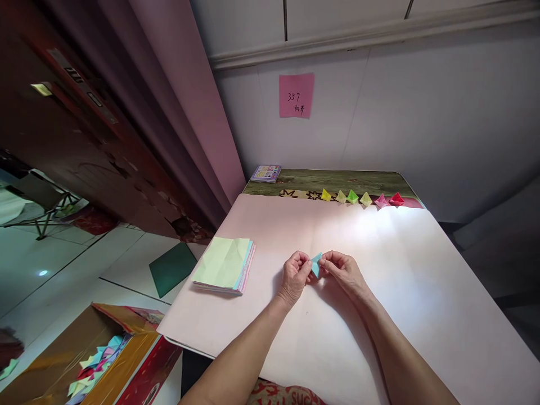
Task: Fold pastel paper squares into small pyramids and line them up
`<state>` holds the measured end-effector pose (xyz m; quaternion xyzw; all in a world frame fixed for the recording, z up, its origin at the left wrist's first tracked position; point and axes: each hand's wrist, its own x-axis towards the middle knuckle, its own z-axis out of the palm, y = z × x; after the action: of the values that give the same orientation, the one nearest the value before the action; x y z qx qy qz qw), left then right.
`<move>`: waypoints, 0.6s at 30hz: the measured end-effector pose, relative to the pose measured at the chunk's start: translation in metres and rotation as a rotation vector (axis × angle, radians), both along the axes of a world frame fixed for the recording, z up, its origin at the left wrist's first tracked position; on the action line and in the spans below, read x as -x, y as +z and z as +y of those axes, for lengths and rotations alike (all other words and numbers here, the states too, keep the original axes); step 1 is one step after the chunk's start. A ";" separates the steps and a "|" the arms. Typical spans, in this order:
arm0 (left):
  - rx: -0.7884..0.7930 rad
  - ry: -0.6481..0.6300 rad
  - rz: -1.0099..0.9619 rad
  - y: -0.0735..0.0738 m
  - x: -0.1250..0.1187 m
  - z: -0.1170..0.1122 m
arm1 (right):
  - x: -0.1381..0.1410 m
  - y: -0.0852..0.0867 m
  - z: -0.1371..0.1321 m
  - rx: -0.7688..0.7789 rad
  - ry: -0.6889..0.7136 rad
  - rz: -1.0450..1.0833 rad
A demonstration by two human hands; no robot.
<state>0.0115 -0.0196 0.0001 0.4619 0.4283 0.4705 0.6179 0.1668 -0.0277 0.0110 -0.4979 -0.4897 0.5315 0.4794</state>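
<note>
My left hand (pixel 294 275) and my right hand (pixel 343 271) meet over the middle of the pale pink table sheet (pixel 379 315). Both pinch a small folded light-blue paper piece (pixel 316 263) between their fingertips, just above the sheet. A stack of coloured paper squares (pixel 225 264), pale green on top, lies to the left of my left hand. A row of several finished folded paper shapes (pixel 360 198), yellow, green, pink and red, stands along the far edge of the table.
A small pad of patterned paper (pixel 265 172) lies at the far left corner. A pink note (pixel 296 95) hangs on the wall. On the floor to the left, an open cardboard box (pixel 90 360) holds several folded shapes, and a dark green sheet (pixel 172 268) lies nearby.
</note>
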 end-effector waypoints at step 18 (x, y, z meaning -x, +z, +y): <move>0.036 -0.030 -0.191 0.002 0.003 0.003 | 0.005 0.005 -0.003 0.212 0.032 0.353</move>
<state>0.0083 -0.0163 0.0025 0.4103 0.3690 0.4954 0.6709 0.1619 -0.0304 0.0156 -0.4369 -0.3473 0.6668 0.4939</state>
